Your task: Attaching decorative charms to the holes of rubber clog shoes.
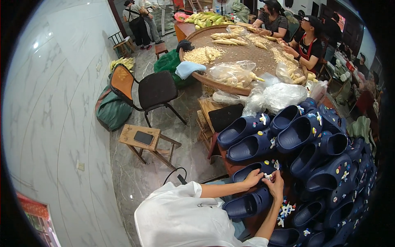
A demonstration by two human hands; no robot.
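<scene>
A navy blue clog (240, 174) lies in front of me with a few small colourful shoe charms on its toe part. My left hand (252, 180) is closed at the clog's opening, its fingers gripping the upper. Between the fingertips of my right hand (276, 187) is a small white shoe charm (268, 176), held against the same clog. Another navy clog (242, 206), with no charms visible on it, sits just nearer to me. Close by my right wrist is a small pile of white and coloured shoe charms (286, 210).
A big heap of navy clogs (325, 164) covers the right side. Ahead stands a round woven tray (197, 41) with corn cobs and kernels, where two people sit working. At left are a black chair (157, 89) and a wooden stool (131, 133) bearing a phone (144, 138).
</scene>
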